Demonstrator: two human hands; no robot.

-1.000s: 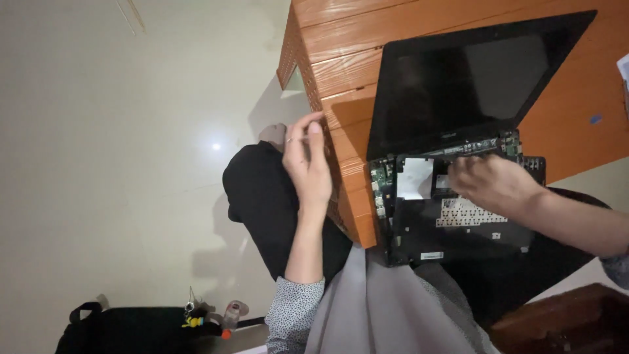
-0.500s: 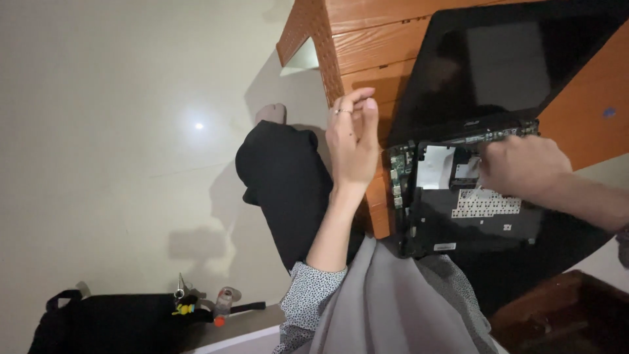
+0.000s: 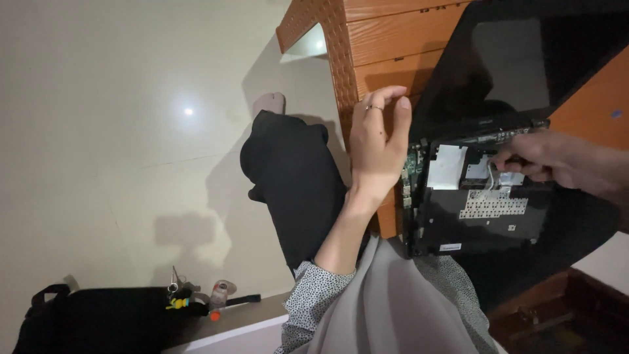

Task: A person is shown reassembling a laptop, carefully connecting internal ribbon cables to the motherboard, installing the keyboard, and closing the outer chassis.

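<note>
The laptop (image 3: 498,164) is lying on the orange wooden bench (image 3: 400,33) with its dark screen tilted back and its base already stripped of the keyboard deck, so the black inner tray, a white shield patch and the green circuit board (image 3: 411,172) along its left edge are showing; judging from that, the opening-up is done and the work inside is only partway along, since nothing appears lifted out yet. The right hand (image 3: 534,157) is reaching in from the right, its fingers pressed together and seemingly pinching the end of a pale flat ribbon cable (image 3: 493,176) near the hinge, though the exact grip is too small to be sure of. The left hand (image 3: 377,147) is hovering at the bench edge just beside the laptop's left side, its fingers loosely spread and slightly curled, holding nothing; a thin ring is showing on one finger. Down by the floor, a black bag (image 3: 98,321) is sitting with a few small tools (image 3: 196,301) on it. Compared with the earlier frames, the left hand is now rising higher and closing in on the laptop, the view is sitting closer, and the right hand is staying at the same cable spot.
</note>
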